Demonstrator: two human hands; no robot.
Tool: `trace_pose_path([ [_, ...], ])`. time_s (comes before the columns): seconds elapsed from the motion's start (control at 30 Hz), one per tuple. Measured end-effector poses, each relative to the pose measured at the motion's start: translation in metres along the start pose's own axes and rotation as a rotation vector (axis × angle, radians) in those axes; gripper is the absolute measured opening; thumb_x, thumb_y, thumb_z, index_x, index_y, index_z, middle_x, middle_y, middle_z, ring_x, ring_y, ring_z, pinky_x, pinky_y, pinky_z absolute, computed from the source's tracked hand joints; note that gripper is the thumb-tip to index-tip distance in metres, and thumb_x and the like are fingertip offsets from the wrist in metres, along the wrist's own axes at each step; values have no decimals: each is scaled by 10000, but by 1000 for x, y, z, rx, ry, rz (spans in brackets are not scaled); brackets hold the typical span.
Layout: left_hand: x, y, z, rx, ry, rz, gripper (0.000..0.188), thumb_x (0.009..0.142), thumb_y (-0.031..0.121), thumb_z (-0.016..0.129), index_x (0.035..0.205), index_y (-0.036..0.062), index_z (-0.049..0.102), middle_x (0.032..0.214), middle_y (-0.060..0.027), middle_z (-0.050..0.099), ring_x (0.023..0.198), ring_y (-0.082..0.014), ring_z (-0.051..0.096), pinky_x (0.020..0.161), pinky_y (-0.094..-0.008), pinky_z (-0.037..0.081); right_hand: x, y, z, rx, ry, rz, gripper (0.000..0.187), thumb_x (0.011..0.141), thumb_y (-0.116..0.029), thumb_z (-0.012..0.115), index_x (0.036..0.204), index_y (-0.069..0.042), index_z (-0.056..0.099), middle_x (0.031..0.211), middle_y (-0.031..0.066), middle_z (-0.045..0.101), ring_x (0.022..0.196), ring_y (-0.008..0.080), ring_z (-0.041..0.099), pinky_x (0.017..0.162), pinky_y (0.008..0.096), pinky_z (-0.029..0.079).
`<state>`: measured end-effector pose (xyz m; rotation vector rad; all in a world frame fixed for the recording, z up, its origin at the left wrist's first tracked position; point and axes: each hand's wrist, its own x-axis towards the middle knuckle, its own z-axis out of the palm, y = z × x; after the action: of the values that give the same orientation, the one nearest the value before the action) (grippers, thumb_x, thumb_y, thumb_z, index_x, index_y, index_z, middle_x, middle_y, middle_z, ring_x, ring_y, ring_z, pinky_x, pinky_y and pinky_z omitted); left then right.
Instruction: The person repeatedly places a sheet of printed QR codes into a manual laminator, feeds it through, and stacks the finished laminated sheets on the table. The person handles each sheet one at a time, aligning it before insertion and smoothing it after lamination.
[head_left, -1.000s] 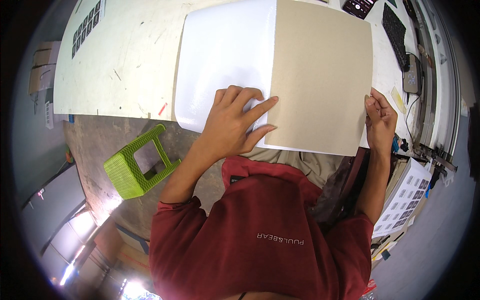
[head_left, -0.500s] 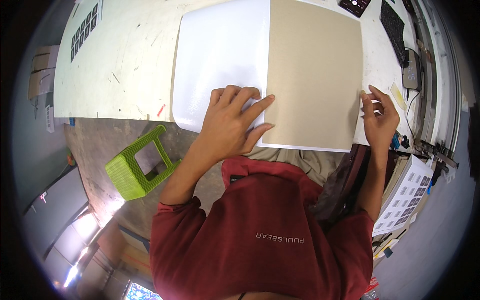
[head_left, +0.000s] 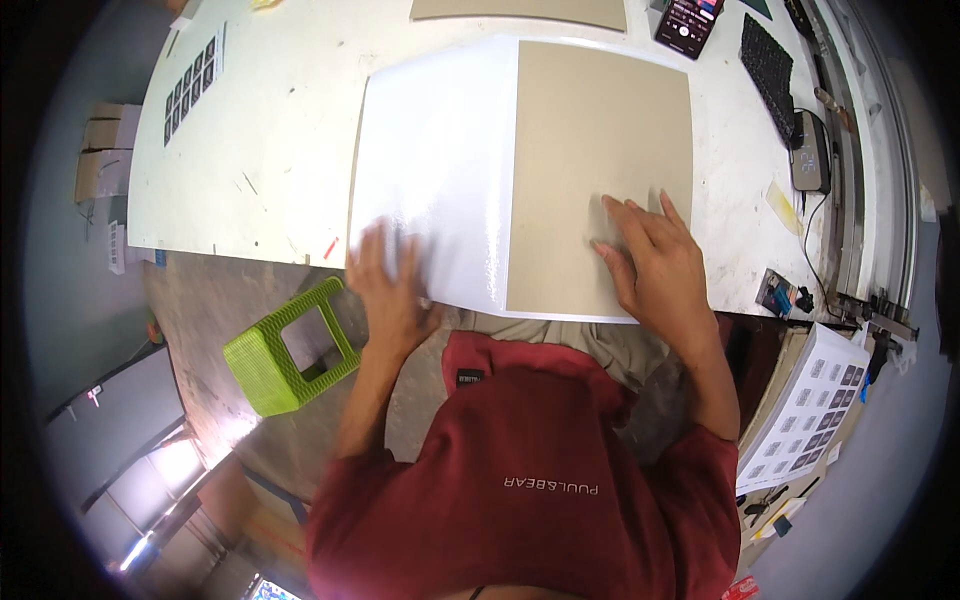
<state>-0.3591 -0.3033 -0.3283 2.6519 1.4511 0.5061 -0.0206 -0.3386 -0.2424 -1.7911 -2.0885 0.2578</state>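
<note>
Bench [head_left: 275, 125] in white, and at twelve o'clock from the worker, the sheet [head_left: 435, 170]: board [head_left: 605, 125] already on its three-o'clock half, nine-o'clock half bare. Right hand [head_left: 662, 270] hovers over the board, fingers spread; left hand [head_left: 388, 298], at seven o'clock, is too blurred to tell.

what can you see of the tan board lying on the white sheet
The tan board is a plain, roughly rectangular panel with a matte, cardboard-like look. It lies flat on the right part of the glossy white sheet, which shows as a thin strip along its lower edge. The right hand is over its lower right part; contact is unclear.
</note>
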Motion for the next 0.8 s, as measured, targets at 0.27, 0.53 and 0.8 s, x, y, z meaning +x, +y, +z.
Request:
trace_pose_path([
  [0.27,40,51,-40,-225,639,-134,1111,802,478,764,1540,-71,141,1580,-332,181,1469,-445,223,1178,-581,203,-14,2,7,-6,34,16,419,932,-172,661,1307,-4,581,1180,162,695,1164,358,638,1124,554,379],
  [0.53,118,91,17,-341,-181,231,1235,803,762,595,1504,-168,183,1586,-388,129,1502,-513,100,1189,-629,102,-9,94,-60,388,299,421,342,1019,-119,535,1321,34,588,1195,180,707,1050,183,664,945,353,500],
  [0.8,125,94,12,-311,-313,221,1251,794,783,585,1489,-183,201,1577,-381,172,1501,-503,124,1191,-618,121,87,24,49,237,-202,-342,702,981,-465,557,1491,-7,406,1558,201,388,1482,338,308,1216,537,199],
])
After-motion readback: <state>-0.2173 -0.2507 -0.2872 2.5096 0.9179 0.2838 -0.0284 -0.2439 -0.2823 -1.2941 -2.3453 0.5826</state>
